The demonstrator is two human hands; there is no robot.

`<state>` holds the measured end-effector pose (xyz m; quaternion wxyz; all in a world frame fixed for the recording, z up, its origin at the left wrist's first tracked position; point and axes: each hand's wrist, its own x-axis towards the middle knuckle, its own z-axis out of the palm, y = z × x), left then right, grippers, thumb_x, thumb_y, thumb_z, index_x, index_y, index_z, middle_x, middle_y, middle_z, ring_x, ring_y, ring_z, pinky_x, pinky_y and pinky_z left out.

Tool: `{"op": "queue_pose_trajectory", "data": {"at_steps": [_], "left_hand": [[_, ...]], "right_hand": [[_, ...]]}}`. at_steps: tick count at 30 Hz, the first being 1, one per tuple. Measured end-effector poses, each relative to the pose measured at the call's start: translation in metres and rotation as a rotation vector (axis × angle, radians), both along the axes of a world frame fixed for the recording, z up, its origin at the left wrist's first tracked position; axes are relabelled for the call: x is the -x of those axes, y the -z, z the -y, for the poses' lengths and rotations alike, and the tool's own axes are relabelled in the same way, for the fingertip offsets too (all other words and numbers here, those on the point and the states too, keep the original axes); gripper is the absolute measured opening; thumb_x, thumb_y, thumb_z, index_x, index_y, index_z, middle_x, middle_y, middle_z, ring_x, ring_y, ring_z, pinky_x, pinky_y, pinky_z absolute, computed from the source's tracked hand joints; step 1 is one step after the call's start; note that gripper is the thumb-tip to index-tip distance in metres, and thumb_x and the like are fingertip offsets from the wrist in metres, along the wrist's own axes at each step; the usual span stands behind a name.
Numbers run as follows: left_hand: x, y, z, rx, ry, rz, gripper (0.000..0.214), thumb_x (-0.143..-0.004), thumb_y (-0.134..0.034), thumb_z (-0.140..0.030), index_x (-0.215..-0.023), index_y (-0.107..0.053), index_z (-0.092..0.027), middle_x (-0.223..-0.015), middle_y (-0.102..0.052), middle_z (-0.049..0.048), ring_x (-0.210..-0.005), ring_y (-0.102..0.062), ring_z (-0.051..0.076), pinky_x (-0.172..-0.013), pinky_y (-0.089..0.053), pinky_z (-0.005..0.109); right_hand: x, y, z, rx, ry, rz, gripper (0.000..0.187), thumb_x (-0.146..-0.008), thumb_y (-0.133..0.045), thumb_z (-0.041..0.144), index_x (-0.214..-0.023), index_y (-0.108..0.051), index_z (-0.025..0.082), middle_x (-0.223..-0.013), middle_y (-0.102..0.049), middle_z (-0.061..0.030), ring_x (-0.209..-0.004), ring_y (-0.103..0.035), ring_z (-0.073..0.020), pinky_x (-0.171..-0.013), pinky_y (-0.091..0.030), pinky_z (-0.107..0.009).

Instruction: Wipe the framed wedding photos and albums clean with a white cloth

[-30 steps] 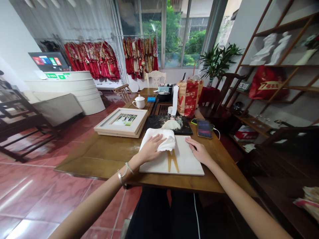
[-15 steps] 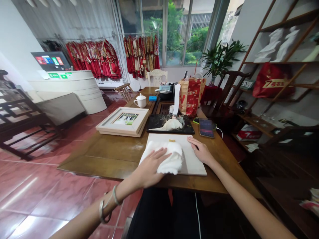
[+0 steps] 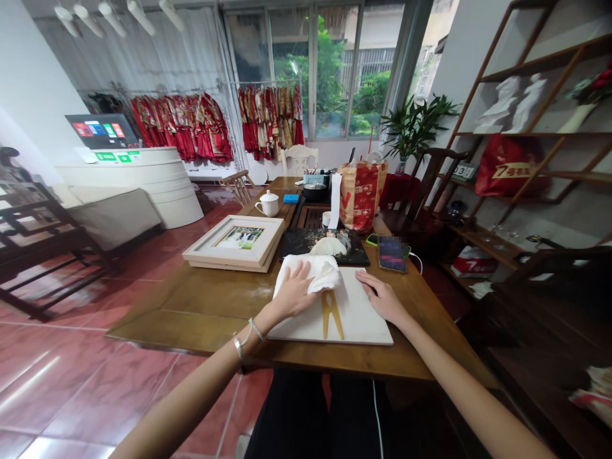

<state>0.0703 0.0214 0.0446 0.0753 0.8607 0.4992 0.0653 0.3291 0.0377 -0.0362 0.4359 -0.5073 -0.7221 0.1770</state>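
Observation:
A white board (image 3: pixel 368 319) lies flat near the front edge of the wooden table. On it is a gold-yellow A-shaped piece or print (image 3: pixel 331 315); I cannot tell which. My left hand (image 3: pixel 295 290) rests flat, fingers spread, over a folded white cloth (image 3: pixel 313 271) at the board's upper left. The cloth covers the top of the gold shape and reaches toward the black picture panel (image 3: pixel 351 245) behind. My right hand (image 3: pixel 380 296) lies on the board's right edge with its fingers stretched forward and nothing gripped.
Stacked picture frames (image 3: pixel 236 242) sit to the left on the table (image 3: pixel 191 312). A lidded white cup (image 3: pixel 269 203), a blue box (image 3: pixel 291 199) and a red-and-brown paper bag (image 3: pixel 361 194) stand farther back. A phone (image 3: pixel 392 255) with a cable is at the right.
My left hand has slid the white cloth forward, away from me, uncovering most of the gold shape. My right hand stays at the board's right edge. The camera view has tilted slightly up.

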Motion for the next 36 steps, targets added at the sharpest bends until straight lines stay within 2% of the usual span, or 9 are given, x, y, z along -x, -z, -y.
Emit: {"op": "queue_pose_trajectory", "data": {"at_steps": [6, 9, 12, 18, 20, 23, 27, 30, 36], "left_hand": [[0.002, -0.001, 0.083, 0.025, 0.147, -0.014, 0.059, -0.085, -0.056, -0.034, -0.142, -0.044, -0.027, -0.159, -0.019, 0.0135, -0.146, -0.008, 0.037, -0.115, -0.008, 0.061], [0.003, -0.003, 0.097, 0.057, 0.147, -0.015, 0.064, -0.083, -0.058, -0.034, -0.144, -0.041, -0.03, -0.159, -0.018, 0.0125, -0.147, -0.009, 0.036, -0.114, -0.011, 0.061], [0.003, -0.006, 0.073, 0.044, 0.077, -0.032, 0.066, -0.084, -0.057, -0.036, -0.146, -0.037, -0.029, -0.158, -0.022, 0.0135, -0.146, -0.012, 0.037, -0.114, -0.014, 0.06], [-0.002, -0.006, -0.006, -0.028, -0.056, -0.103, 0.065, -0.088, -0.052, -0.042, -0.149, -0.031, -0.029, -0.155, -0.029, 0.0143, -0.144, -0.019, 0.041, -0.111, -0.019, 0.062], [-0.01, -0.005, -0.019, -0.033, -0.064, -0.103, 0.06, -0.092, -0.045, -0.043, -0.149, -0.031, -0.031, -0.154, -0.03, 0.0136, -0.143, -0.021, 0.042, -0.108, -0.02, 0.065], [-0.028, -0.003, -0.02, -0.033, -0.043, -0.105, 0.055, -0.094, -0.039, -0.044, -0.148, -0.032, -0.032, -0.154, -0.03, 0.0115, -0.142, -0.023, 0.043, -0.106, -0.02, 0.068], [-0.052, -0.003, -0.003, -0.034, 0.021, -0.11, 0.058, -0.09, -0.046, -0.045, -0.146, -0.034, -0.035, -0.156, -0.028, 0.0085, -0.142, -0.018, 0.045, -0.107, -0.017, 0.071], [-0.057, -0.005, 0.019, -0.032, 0.061, -0.126, 0.06, -0.088, -0.05, -0.043, -0.146, -0.036, -0.033, -0.155, -0.029, 0.0104, -0.142, -0.017, 0.046, -0.105, -0.017, 0.073], [-0.041, -0.002, 0.096, -0.009, 0.164, -0.149, 0.074, -0.08, -0.061, -0.046, -0.147, -0.031, -0.036, -0.157, -0.022, 0.013, -0.143, -0.009, 0.049, -0.105, -0.015, 0.074]], "right_hand": [[0.001, 0.0, 0.001, -0.008, -0.009, 0.005, 0.037, -0.084, -0.046, 0.018, -0.111, -0.072, 0.022, -0.126, -0.066, -0.0076, -0.127, -0.053, -0.0261, -0.111, -0.037, -0.05], [0.001, -0.001, 0.001, -0.01, -0.009, 0.009, 0.037, -0.085, -0.046, 0.018, -0.111, -0.072, 0.022, -0.127, -0.065, -0.0071, -0.127, -0.052, -0.0262, -0.111, -0.037, -0.05], [0.002, -0.001, 0.001, -0.013, -0.002, 0.015, 0.037, -0.085, -0.045, 0.018, -0.111, -0.072, 0.021, -0.126, -0.066, -0.0083, -0.125, -0.054, -0.0261, -0.11, -0.038, -0.05], [0.002, -0.001, -0.001, -0.017, 0.009, 0.025, 0.038, -0.084, -0.045, 0.017, -0.111, -0.072, 0.02, -0.125, -0.066, -0.0093, -0.123, -0.057, -0.0253, -0.109, -0.041, -0.048], [0.002, -0.001, -0.001, -0.018, 0.009, 0.024, 0.038, -0.084, -0.045, 0.017, -0.111, -0.072, 0.02, -0.125, -0.066, -0.0095, -0.122, -0.057, -0.0254, -0.109, -0.041, -0.048], [0.002, -0.001, -0.001, -0.021, 0.003, 0.022, 0.039, -0.084, -0.045, 0.016, -0.111, -0.072, 0.02, -0.125, -0.066, -0.0093, -0.123, -0.057, -0.0253, -0.109, -0.041, -0.047], [0.001, -0.002, 0.0, -0.026, -0.024, 0.021, 0.041, -0.081, -0.045, 0.014, -0.11, -0.072, 0.023, -0.127, -0.065, -0.0068, -0.125, -0.055, -0.0247, -0.108, -0.041, -0.045], [0.001, -0.003, 0.0, -0.025, -0.035, 0.02, 0.04, -0.08, -0.046, 0.015, -0.109, -0.073, 0.022, -0.127, -0.065, -0.0075, -0.125, -0.055, -0.0257, -0.107, -0.042, -0.045], [0.001, -0.002, 0.0, -0.012, -0.014, 0.017, 0.038, -0.083, -0.045, 0.018, -0.11, -0.072, 0.021, -0.125, -0.066, -0.0094, -0.125, -0.054, -0.0262, -0.11, -0.039, -0.048]]}}
